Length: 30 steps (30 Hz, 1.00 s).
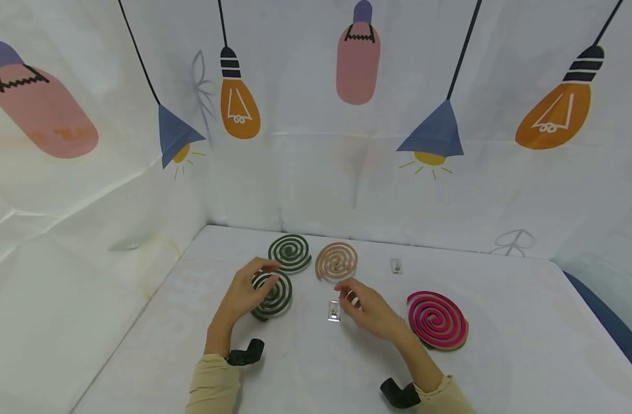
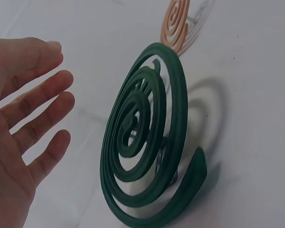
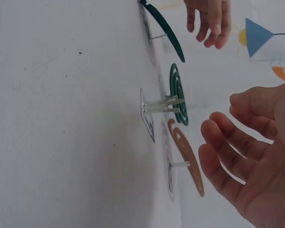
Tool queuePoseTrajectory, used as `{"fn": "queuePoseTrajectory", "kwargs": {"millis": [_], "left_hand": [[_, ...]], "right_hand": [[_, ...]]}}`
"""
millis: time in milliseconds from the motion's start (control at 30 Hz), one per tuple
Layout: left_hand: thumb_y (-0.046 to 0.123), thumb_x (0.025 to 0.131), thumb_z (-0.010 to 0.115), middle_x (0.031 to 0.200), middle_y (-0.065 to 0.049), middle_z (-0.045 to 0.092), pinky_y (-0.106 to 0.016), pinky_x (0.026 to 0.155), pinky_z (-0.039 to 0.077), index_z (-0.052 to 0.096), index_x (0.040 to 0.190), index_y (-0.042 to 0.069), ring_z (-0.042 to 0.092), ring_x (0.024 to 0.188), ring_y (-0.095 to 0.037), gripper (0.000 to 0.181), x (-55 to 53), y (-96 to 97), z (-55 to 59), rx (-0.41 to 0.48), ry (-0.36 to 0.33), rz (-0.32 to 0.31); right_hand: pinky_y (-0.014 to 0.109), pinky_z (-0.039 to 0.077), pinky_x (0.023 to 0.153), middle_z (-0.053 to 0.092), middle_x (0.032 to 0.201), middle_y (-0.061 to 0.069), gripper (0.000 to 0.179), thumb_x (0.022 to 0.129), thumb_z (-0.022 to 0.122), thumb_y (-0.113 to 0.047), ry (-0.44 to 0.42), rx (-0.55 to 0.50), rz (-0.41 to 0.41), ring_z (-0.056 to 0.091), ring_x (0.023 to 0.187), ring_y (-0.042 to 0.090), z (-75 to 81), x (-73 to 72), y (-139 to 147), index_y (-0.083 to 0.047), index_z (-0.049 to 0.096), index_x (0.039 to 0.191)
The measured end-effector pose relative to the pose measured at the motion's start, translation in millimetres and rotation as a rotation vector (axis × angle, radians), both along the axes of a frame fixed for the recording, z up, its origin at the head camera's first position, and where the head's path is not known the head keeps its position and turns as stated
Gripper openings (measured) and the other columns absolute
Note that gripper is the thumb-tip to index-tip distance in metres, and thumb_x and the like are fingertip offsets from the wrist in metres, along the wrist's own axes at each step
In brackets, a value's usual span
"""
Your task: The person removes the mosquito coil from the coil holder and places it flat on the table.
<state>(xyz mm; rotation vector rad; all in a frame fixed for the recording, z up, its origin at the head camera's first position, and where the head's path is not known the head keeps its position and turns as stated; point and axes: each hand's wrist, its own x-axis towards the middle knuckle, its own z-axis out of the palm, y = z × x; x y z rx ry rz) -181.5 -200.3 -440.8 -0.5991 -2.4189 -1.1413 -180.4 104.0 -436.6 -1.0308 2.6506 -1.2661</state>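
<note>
My left hand [image 1: 247, 292] hovers beside the front green mosquito coil [image 2: 179, 104]. In the left wrist view its fingers are loosely spread and apart from the coil, which is propped above the table on a small metal stand. Over a bare metal coil stand [image 1: 334, 311] is my right hand [image 1: 371, 309], fingers loosely bent with nothing between them. That stand's prongs [image 3: 161, 105] point up from the table in the right wrist view. Behind, a second green coil [image 1: 290, 253] and a tan coil [image 3: 192, 161] are also raised on stands.
A pile of coils with a pink one on top [image 1: 437, 319] lies right of my right hand. Another bare metal stand [image 1: 396, 265] is farther back. White sheets [image 1: 305, 184] printed with lamps surround the white table [image 1: 512, 345] at the back and left.
</note>
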Motion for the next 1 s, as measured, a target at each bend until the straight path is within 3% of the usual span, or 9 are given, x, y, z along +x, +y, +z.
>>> {"fn": "queuePoseTrajectory", "kwargs": {"millis": [167,333,500,700,867,1000], "left_hand": [[0.011,0.087,0.067,0.111,-0.009,0.062,-0.046,0.082,0.047,0.061,0.117,0.012,0.057,0.102,-0.025,0.031,0.1,-11.9,-5.2,-0.006,-0.043,0.055],[0.018,0.09,0.065,0.116,-0.007,0.058,-0.043,0.083,0.046,0.059,0.12,0.011,0.055,0.105,-0.029,0.032,1.5,-20.9,-11.0,-0.02,-0.145,0.109],[0.021,0.092,0.061,0.118,-0.011,0.056,-0.043,0.083,0.047,0.059,0.121,0.008,0.054,0.108,-0.029,0.032,-1.1,-24.8,-16.8,-0.037,-0.216,0.123],[0.017,0.092,0.06,0.12,-0.022,0.052,-0.047,0.083,0.048,0.049,0.132,0.004,0.054,0.108,-0.034,0.043,-2.9,-26.7,-18.0,-0.048,-0.255,0.162],[0.017,0.093,0.059,0.122,-0.022,0.051,-0.049,0.086,0.048,0.051,0.13,0.003,0.054,0.11,-0.035,0.04,-3.1,-28.5,-17.8,-0.061,-0.33,0.227],[0.017,0.094,0.057,0.122,-0.022,0.053,-0.049,0.088,0.048,0.052,0.129,0.001,0.056,0.11,-0.036,0.038,-2.0,-30.4,-18.0,-0.065,-0.363,0.244]], "right_hand": [[0.022,0.05,0.072,0.059,0.097,0.0,0.026,0.091,0.058,-0.008,-0.034,-0.026,0.02,0.059,0.086,0.011,-2.3,0.8,-11.4,-0.011,0.052,0.117],[0.025,0.05,0.076,0.059,0.103,0.009,0.027,0.093,0.055,-0.01,-0.096,-0.063,0.039,0.059,0.09,0.012,-4.7,3.9,-26.0,-0.01,0.051,0.12],[0.026,0.049,0.078,0.056,0.111,0.014,0.031,0.094,0.055,-0.009,-0.153,-0.131,0.03,0.058,0.093,0.016,-7.5,6.7,-44.2,-0.012,0.049,0.124],[0.026,0.048,0.078,0.052,0.121,0.016,0.039,0.094,0.054,-0.014,-0.256,-0.166,0.008,0.057,0.099,0.018,-10.7,9.7,-68.0,-0.014,0.043,0.132],[0.028,0.049,0.077,0.049,0.124,0.016,0.048,0.093,0.053,-0.016,-0.336,-0.192,-0.014,0.056,0.105,0.023,-15.9,12.0,-82.0,-0.011,0.037,0.138],[0.032,0.048,0.083,0.05,0.125,0.014,0.057,0.092,0.054,-0.018,-0.388,-0.207,-0.012,0.056,0.109,0.025,-21.8,13.6,-90.0,-0.012,0.029,0.142]]}}
